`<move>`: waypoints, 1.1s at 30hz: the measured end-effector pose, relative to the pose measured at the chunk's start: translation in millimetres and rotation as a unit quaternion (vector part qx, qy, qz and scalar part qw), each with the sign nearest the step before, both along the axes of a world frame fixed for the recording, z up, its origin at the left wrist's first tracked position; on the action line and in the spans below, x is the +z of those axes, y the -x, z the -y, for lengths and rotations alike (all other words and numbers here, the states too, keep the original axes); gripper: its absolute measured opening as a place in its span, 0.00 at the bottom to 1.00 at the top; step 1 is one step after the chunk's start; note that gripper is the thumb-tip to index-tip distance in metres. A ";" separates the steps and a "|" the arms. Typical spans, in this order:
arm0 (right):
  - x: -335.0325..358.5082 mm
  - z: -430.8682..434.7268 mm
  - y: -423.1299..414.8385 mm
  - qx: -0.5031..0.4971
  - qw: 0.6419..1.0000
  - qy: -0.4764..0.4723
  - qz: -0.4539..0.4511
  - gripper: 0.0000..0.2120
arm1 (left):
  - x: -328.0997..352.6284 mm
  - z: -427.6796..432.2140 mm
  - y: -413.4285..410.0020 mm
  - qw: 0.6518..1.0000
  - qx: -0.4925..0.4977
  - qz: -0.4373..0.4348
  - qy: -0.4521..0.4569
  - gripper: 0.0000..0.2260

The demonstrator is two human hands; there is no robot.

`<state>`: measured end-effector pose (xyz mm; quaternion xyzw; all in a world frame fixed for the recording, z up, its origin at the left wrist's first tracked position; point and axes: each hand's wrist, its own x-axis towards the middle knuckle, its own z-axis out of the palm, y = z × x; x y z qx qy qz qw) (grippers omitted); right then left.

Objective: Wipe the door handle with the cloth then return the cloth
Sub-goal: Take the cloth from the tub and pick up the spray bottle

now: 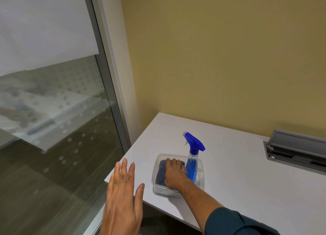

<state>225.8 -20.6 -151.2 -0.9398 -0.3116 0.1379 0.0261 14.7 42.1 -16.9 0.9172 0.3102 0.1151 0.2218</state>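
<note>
Nearest the camera, the left hand (123,196) hangs flat in the air by the desk's near corner, fingers straight and slightly spread, holding nothing. Further out, the right hand (174,173) reaches down into a clear plastic tub (155,187) on the white desk (247,182), palm down on the dark blue cloth (161,173) that lies folded inside. Its fingertips curl over the cloth's far edge; whether they have pinched the fabric or only rest on it cannot be told from here.

The step in hand looks like either the pick-up or the putting back of the cloth; the picture alone does not settle which. If it is a pick-up, the fingers would do well to gather the cloth from the far edge and lift straight up, keeping the wrist away from the blue spray bottle (193,164), which stands in the same tub just beside the hand and could tip.

The cloth sits directly under the right palm, touching it. The door handle is not in view; only a glass panel (53,129) and its metal frame (109,93) show to the left.
</note>
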 end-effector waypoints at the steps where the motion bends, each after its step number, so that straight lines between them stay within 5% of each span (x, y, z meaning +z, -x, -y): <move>1: -1.0 0.1 -0.5 0.004 1.000 0.006 0.005 0.41 | -1.3 -1.0 -0.2 1.000 0.000 0.001 0.006 0.51; 4: -2.1 -1.4 -0.6 0.003 0.999 0.028 0.030 0.43 | -5.9 -0.8 -2.1 1.000 0.003 -0.010 0.003 0.53; 9: 4.8 -3.5 -7.9 -0.017 0.997 0.056 0.046 0.40 | -10.4 0.0 -9.6 0.998 0.000 -0.055 -0.030 0.29; 15: -1.5 -1.6 -3.2 -0.014 0.998 0.037 0.051 0.36 | -12.2 -0.1 -13.7 0.998 -0.013 -0.047 -0.041 0.30; 18: -0.8 -2.9 -0.9 -0.029 0.998 0.027 0.051 0.35 | -8.6 4.5 -15.2 0.998 -0.017 -0.061 -0.031 0.48; 22: 3.6 -4.0 1.4 -0.014 0.996 0.041 0.082 0.33 | -12.5 5.3 -18.7 0.999 -0.023 -0.018 -0.031 0.33; 33: 40.0 1.6 18.6 -0.004 0.983 -0.011 0.182 0.26 | -15.1 -5.9 -56.5 0.972 -0.056 0.141 -0.178 0.29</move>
